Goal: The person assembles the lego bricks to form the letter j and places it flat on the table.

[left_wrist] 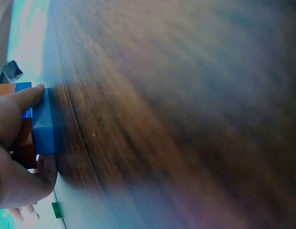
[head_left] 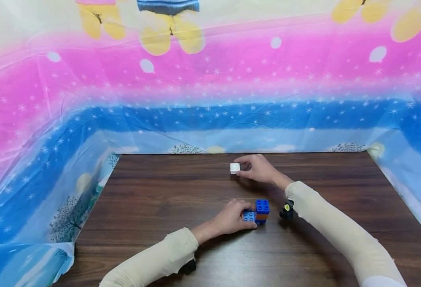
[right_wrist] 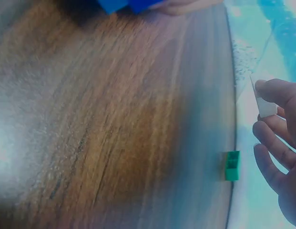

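My left hand [head_left: 230,218] grips a stack of toy building bricks from its left side, thumb and fingers on opposite sides. The stack has a dark blue brick [head_left: 262,205] on top, an orange layer [head_left: 262,217] beneath it, and a lower light blue brick [head_left: 248,216] beside these. In the left wrist view, blue [left_wrist: 43,126] and brown-orange bricks [left_wrist: 25,143] show between the fingers. Farther back, my right hand [head_left: 259,168] pinches a small white brick [head_left: 234,168] with studs on top. The right wrist view shows that white brick [right_wrist: 267,107] between thumb and fingers.
A green brick [right_wrist: 232,166] lies near the table's edge in both wrist views. The dark wooden table [head_left: 160,179] is bounded at the back and sides by a printed cloth [head_left: 196,119]. A black wrist device [head_left: 287,210] hangs below the right sleeve.
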`<state>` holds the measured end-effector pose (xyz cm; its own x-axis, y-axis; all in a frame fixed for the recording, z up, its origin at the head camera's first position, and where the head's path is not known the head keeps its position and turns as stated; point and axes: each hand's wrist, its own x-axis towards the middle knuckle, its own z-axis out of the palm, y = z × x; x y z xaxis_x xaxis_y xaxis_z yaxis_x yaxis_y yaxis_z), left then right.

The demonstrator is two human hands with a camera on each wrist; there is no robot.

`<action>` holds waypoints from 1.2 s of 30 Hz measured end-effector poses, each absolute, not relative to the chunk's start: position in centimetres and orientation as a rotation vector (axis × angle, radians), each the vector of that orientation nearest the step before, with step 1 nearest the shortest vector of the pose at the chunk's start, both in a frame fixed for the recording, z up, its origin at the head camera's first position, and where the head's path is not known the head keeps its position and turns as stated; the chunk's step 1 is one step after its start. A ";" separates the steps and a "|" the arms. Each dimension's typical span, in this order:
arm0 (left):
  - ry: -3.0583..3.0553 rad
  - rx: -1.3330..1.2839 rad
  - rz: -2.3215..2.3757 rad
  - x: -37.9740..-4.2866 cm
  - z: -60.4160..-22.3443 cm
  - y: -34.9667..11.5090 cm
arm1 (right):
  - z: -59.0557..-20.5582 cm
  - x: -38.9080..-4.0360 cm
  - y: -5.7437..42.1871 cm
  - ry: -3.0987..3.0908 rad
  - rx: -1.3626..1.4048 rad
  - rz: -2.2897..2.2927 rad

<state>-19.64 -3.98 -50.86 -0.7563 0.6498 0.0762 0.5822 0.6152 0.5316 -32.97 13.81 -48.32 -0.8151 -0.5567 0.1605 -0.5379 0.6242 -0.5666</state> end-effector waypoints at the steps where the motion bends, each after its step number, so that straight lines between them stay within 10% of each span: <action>1: 2.712 1.041 0.824 -19.7 -50.9 -4.0 | -48.1 -32.8 13.9 2.806 -0.952 -0.969; 36: 2.699 1.036 0.850 -19.7 -51.0 -3.8 | -43.7 -25.4 17.9 2.913 -1.130 -1.019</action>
